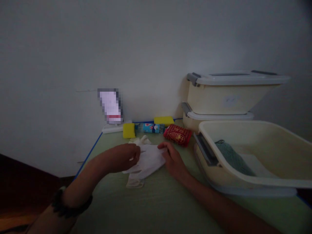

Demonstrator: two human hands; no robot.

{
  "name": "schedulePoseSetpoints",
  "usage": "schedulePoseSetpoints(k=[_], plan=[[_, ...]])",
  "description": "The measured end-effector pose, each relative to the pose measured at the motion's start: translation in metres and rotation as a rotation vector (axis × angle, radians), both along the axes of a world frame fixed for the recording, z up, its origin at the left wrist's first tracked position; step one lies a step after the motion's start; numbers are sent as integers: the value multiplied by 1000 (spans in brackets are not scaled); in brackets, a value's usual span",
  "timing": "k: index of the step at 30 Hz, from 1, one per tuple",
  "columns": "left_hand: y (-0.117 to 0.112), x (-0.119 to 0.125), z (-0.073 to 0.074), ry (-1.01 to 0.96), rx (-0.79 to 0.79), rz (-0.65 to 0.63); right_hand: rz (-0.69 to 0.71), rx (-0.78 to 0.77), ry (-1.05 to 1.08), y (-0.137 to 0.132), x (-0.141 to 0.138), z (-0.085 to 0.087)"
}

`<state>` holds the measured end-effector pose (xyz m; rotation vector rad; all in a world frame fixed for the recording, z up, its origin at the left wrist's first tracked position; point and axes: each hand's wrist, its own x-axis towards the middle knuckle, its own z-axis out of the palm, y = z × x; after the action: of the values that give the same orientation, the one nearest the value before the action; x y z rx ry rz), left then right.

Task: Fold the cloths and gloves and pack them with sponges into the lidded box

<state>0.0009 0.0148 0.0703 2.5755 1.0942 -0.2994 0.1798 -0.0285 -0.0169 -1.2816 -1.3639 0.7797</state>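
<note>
A white rubber glove (pixel 148 159) lies on the pale green table (pixel 156 201), with a second white glove (pixel 142 140) behind it. My left hand (pixel 124 157) is curled on the glove's left side, fingers closed on it. My right hand (pixel 172 157) pinches the glove's right edge. Both hands rest low on the table.
An open cream bin (pixel 251 152) holding a green cloth (pixel 232 157) stands at the right, with two lidded bins (pixel 229 94) stacked behind. Along the wall lie two yellow sponges (pixel 129 130), a small bottle (pixel 151 128) and a red packet (pixel 178 135). The table's left edge drops off.
</note>
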Motion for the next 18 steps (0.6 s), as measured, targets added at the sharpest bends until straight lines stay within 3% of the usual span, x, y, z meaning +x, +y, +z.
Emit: schedulePoseSetpoints(k=[3,8,14,18], plan=[[-16,13,-1,-72,60,-78,-7,-106,159,2,2,2],[-33,34,-9,1,114,-188,-19,-97,382,5,4,-2],[-29,33,-23,41,197,-23,19,-119,562,6,3,-4],[-23,27,-19,37,182,3,58,-94,642,5,2,-2]])
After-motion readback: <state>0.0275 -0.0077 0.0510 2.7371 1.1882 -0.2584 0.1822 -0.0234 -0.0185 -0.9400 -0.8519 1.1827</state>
